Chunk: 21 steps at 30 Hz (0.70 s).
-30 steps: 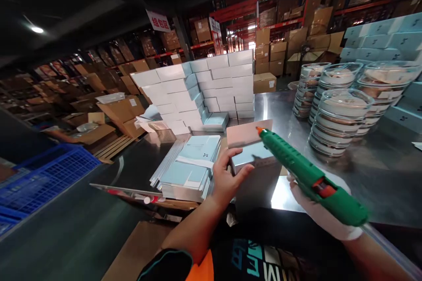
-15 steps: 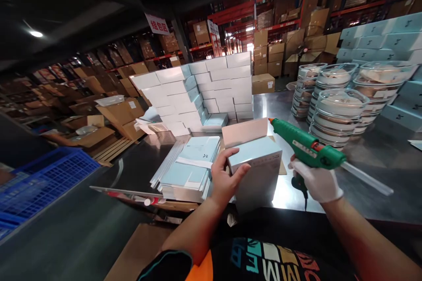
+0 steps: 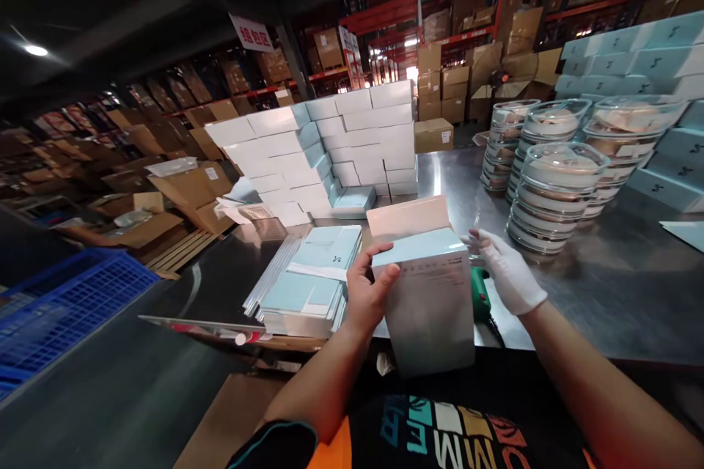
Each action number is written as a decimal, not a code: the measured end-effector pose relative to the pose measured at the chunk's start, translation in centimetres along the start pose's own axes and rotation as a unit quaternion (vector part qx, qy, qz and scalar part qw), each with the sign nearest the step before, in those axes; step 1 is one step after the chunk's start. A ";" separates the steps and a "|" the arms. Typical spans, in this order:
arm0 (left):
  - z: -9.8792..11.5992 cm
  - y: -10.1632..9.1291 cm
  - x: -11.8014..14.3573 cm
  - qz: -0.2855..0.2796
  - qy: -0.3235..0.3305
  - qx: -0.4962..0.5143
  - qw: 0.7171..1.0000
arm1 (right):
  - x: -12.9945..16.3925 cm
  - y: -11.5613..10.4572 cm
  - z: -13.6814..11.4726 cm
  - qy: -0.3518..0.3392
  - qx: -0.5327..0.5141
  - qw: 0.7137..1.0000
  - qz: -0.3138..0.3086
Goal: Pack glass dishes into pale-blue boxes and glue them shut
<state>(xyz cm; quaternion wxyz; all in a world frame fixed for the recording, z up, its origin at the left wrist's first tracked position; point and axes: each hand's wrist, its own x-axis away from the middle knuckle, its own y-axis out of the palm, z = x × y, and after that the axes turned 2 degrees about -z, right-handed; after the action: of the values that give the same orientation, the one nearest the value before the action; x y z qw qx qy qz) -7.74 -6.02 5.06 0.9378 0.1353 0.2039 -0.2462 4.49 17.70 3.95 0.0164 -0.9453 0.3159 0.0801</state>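
Observation:
A tall white box (image 3: 432,308) with a pale blue top panel stands tilted in front of me, its pinkish inner flap raised at the far side. My left hand (image 3: 371,286) grips its left upper edge, thumb on the near face and fingers over the top. In a white glove, my right hand (image 3: 509,271) is by the box's right upper corner, fingers loosely bent and apart; whether the fingertips touch the box I cannot tell. Below that hand a green glue gun (image 3: 481,297) rests on the table, mostly hidden behind the box.
Flat blue-and-white cartons (image 3: 311,282) lie stacked at left on the metal table (image 3: 599,300). White boxes (image 3: 368,135) form a wall behind. Stacked round clear-lidded containers (image 3: 555,198) and pale blue boxes (image 3: 674,168) stand right. A blue crate (image 3: 82,300) is at far left.
My right hand has let go of the glue gun, which is now down on the table behind the box. My left hand keeps its hold on the box.

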 end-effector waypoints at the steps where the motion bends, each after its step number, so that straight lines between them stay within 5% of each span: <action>1: -0.1 0.2 0.1 -0.010 0.012 -0.010 1.000 | 0.6 0.8 -1.0 -0.027 -0.007 0.999 -0.026; 6: -1.5 0.8 0.1 -0.043 0.101 -0.051 0.993 | 2.0 2.8 -3.8 -0.138 0.062 0.981 -0.120; 11: -3.3 0.6 -0.3 -0.032 0.199 0.021 0.979 | 2.6 0.8 -1.3 -0.183 0.118 0.969 -0.114; 17: -2.9 -0.2 -0.8 -0.159 0.305 -0.075 0.936 | 4.3 0.1 -1.4 -0.305 0.130 0.929 -0.167; 21: -2.3 -0.8 -1.5 -0.174 0.343 -0.083 0.919 | 4.2 0.3 -2.0 -0.337 0.125 0.919 -0.163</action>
<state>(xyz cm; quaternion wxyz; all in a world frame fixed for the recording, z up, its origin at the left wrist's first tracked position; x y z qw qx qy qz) -10.03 -5.25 3.58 0.7605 0.0959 0.5529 -0.3266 7.91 14.82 5.23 0.2531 -0.8908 0.1410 0.3501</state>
